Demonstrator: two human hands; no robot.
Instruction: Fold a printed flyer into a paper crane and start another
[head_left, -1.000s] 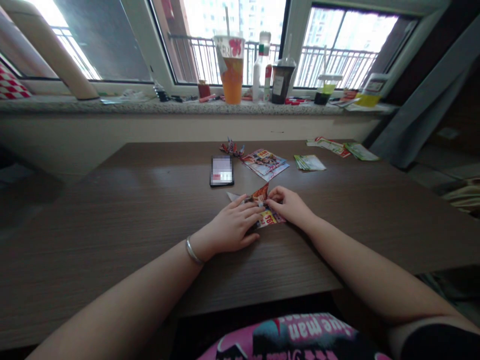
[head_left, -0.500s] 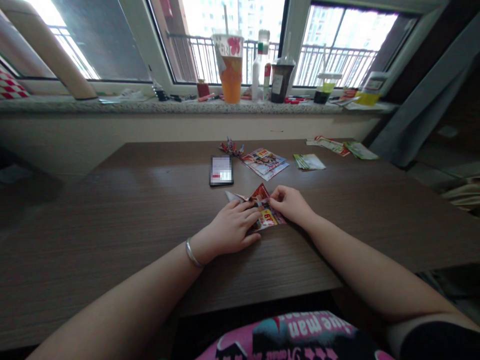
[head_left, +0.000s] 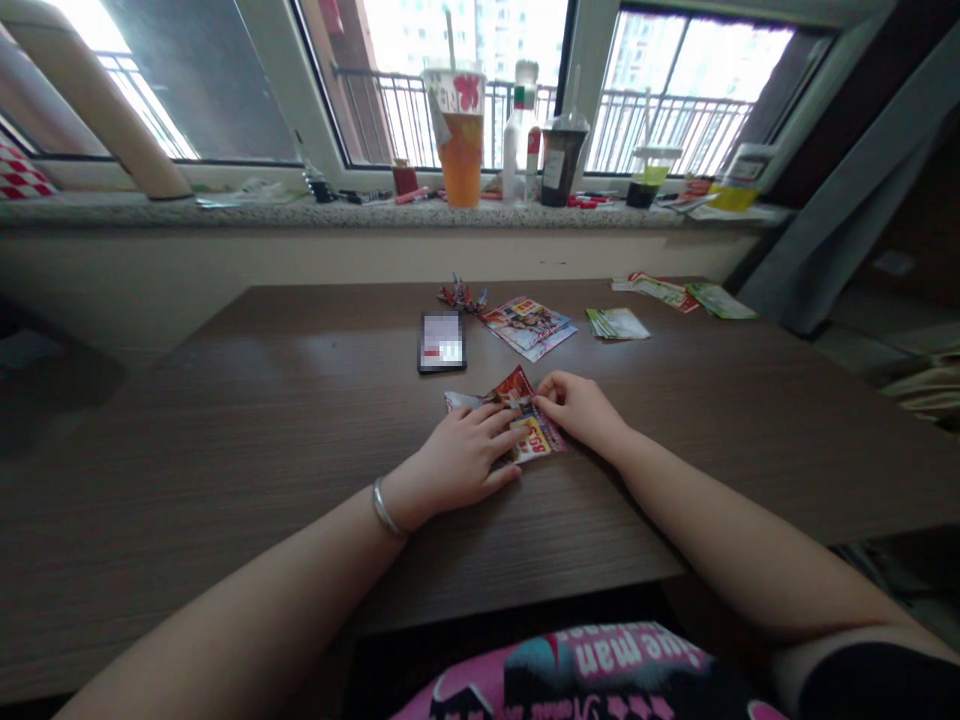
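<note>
A colourful printed sheet of paper with folded, pointed corners lies on the wooden table. My left hand rests flat across its left half, fingers stretched out, hiding part of the print. At the sheet's right edge my right hand is closed, thumb and fingertips pinching the paper. One red corner of the sheet points away from me between the two hands. Beyond it are a phone, a small stack of similar printed sheets and a spiky folded paper piece.
Green and white paper slips lie at the right, with more slips behind them. On the windowsill stand a tall orange drink cup, a dark drink cup, a bottle and scattered pens.
The sheet under my hands has flattened and spread at its left corner, and more of its print shows. Both hands stay in nearly the same place.
</note>
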